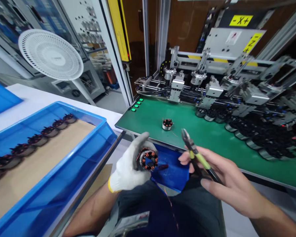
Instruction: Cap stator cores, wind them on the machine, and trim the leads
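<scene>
Dark clothing (199, 207) is being shown nearest the camera, a thin reddish strand (171, 204) being draped down over it. Just beyond, a wire-wound ring (143, 160) is being held in the gloved left hand (129, 168), fingers being curled round its outer side, its open middle being turned toward the camera. Pliers (198, 158) are being gripped in the bare right hand (227, 179), tips being pointed up and away, apart from the ring; whether the jaws are being kept parted cannot be told. Below and between the hands, a blue tray (172, 179) is being partly covered. On the green table (148, 120), a second ring (167, 124) is being left near the front edge, thin wire ends being splayed out; farther right, more rings (256, 141) are being bunched beside the machine (209, 92). At left, a row of rings (38, 140) is being kept in a blue bin (93, 148). Judging by the pliers, stray wire ends are probably being trimmed. For the next move, steadiness of the ring is seemingly being called for, plier tips being brought onto a loose end only, windings being avoided.
</scene>
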Tool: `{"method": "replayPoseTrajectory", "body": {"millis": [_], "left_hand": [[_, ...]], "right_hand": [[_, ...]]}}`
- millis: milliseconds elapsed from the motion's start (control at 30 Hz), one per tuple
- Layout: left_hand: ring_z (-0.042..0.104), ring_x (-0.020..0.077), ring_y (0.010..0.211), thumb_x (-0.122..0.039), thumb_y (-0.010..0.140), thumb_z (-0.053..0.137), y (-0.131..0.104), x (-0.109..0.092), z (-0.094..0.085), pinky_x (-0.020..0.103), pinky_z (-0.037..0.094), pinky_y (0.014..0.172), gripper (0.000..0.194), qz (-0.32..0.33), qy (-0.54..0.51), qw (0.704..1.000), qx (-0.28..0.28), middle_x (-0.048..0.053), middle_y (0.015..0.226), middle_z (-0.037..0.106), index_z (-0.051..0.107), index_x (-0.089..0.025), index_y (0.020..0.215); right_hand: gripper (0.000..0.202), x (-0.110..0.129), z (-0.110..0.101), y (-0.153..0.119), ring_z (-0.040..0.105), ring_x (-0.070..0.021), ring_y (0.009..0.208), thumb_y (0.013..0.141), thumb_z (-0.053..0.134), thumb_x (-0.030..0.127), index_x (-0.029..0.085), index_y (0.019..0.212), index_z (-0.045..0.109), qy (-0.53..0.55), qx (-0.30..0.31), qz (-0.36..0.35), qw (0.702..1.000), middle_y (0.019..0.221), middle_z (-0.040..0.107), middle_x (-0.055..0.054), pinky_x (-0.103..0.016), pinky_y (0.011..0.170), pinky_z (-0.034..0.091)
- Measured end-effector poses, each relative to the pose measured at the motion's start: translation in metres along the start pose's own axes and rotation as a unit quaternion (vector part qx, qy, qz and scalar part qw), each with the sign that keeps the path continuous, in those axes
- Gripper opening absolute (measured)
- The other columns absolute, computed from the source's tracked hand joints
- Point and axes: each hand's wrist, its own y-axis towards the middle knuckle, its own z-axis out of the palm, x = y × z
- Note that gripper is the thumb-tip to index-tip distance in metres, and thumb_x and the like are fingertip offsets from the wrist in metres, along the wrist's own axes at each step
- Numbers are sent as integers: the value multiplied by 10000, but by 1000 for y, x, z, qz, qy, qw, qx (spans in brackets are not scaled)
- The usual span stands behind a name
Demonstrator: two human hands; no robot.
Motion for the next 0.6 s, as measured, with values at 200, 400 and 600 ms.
{"method": "replayPoseTrajectory", "body": {"millis": [200, 400, 600], "left_hand": [[719, 324, 1060, -58, 542, 622, -13, -8, 10, 494, 623, 921, 1110, -58, 175, 983, 15, 78, 1241, 715, 290, -292, 1574], [763, 366, 960, -140, 543, 640, -17, -13, 4, 494, 665, 796, 1106, -50, 246, 968, 23, 82, 1213, 754, 301, -273, 1587], [717, 364, 1138, -149, 580, 645, -20, -16, 7, 512, 619, 953, 1050, -34, 273, 961, 31, 117, 1347, 692, 317, -260, 1571]], "right_hand": [[681, 13, 23, 36, 632, -273, 1251, 826, 619, 107, 219, 1487, 504, -17, 60, -92, 994, 1417, 623, -138, -485, 1132, 465], [686, 21, 33, 48, 629, -269, 1271, 800, 605, 93, 190, 1475, 527, -23, 99, -76, 992, 1352, 671, -121, -453, 1143, 465], [675, 29, 36, 45, 633, -258, 1270, 814, 595, 98, 186, 1480, 528, -41, 123, -62, 990, 1331, 686, -106, -401, 1081, 526]]}}
